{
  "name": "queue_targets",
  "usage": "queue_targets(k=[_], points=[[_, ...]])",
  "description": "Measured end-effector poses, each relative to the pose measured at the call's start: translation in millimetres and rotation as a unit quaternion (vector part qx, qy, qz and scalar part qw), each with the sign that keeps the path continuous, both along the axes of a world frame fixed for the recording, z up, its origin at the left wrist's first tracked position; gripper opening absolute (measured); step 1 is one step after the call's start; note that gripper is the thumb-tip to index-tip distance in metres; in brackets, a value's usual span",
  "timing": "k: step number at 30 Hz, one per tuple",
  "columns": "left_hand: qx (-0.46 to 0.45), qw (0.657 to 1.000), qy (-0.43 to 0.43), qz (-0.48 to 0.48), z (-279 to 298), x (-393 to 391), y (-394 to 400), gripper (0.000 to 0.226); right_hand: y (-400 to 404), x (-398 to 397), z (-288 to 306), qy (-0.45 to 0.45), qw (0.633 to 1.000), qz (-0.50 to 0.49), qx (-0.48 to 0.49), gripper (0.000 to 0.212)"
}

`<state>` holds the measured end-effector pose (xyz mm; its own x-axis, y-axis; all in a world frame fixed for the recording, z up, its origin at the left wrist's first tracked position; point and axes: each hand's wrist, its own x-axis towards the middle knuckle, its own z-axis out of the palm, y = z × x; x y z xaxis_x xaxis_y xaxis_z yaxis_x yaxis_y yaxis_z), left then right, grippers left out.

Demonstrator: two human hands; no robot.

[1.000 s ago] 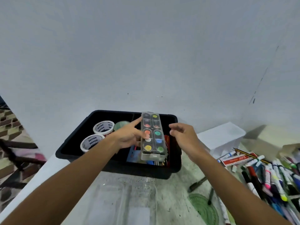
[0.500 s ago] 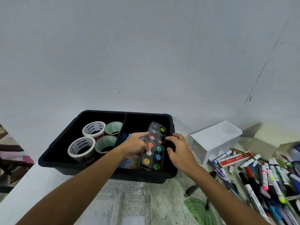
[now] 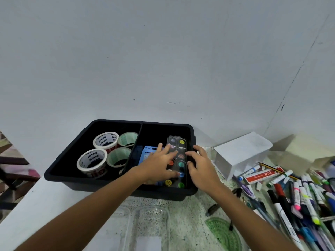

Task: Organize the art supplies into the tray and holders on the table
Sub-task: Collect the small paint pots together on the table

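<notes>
Speckled table [image 3: 188,211], black tray [image 3: 116,183] | step: settling paint palette [image 3: 178,160] in tray's right compartment | left hand [image 3: 159,162] flat on it, right hand [image 3: 201,165] apparently loosely curled at its edge | next: release, fetch markers [image 3: 297,196] right of tray.

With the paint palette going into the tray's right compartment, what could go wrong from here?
1. The paint palette seems to lie partly on the blue packet, so it may settle tilted.
2. Withdrawing, the right hand could brush the tray wall and jolt it.
</notes>
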<state>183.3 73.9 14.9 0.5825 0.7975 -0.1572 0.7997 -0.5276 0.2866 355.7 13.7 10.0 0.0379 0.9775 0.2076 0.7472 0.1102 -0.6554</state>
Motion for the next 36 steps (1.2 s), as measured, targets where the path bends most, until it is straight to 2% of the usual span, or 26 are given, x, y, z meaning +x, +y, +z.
queue_targets(k=[2, 5, 14, 16, 19, 23, 25, 28, 30, 36], points=[[-0.020, 0.998, 0.037, -0.037, -2.8, -0.4, -3.7, 0.083, -0.2, 0.1, -1.7, 0.001, 1.000, -0.001, 0.006, 0.034], [-0.023, 0.996, 0.076, -0.042, -8.3, -1.6, -2.4, 0.081, -0.2, -0.1, -4.4, 0.005, 1.000, -0.006, 0.014, 0.030], [-0.028, 0.996, 0.075, -0.033, -9.6, 2.3, 14.4, 0.081, -1.7, 1.5, -6.6, 0.002, 1.000, -0.004, 0.025, 0.029], [-0.024, 0.997, 0.064, -0.030, -5.8, 2.7, 9.0, 0.079, -1.8, 2.6, -5.3, -0.017, 1.000, -0.001, 0.025, 0.030], [0.012, 0.999, 0.014, -0.041, 4.9, -6.0, -7.0, 0.068, -3.4, 4.4, -2.6, -0.092, 0.993, 0.038, 0.069, 0.033], [0.027, 0.994, -0.087, -0.065, 18.2, -43.3, -37.9, 0.060, -14.1, 9.7, -8.1, -0.138, 0.970, 0.139, 0.147, 0.054], [0.068, 0.992, -0.072, -0.083, 14.9, -58.2, -51.7, 0.069, -19.8, 12.0, -17.2, -0.150, 0.954, 0.187, 0.180, 0.059], [0.177, 0.975, -0.003, -0.135, -4.2, -65.9, -57.9, 0.083, -20.4, 11.4, -33.4, -0.179, 0.929, 0.224, 0.234, 0.060], [0.229, 0.963, 0.019, -0.141, -15.1, -64.8, -55.1, 0.084, -18.2, 10.5, -40.0, -0.172, 0.925, 0.216, 0.260, 0.059], [0.288, 0.952, 0.018, -0.108, -21.5, -61.3, -57.7, 0.078, -18.9, 6.2, -46.6, -0.137, 0.928, 0.184, 0.293, 0.056]])
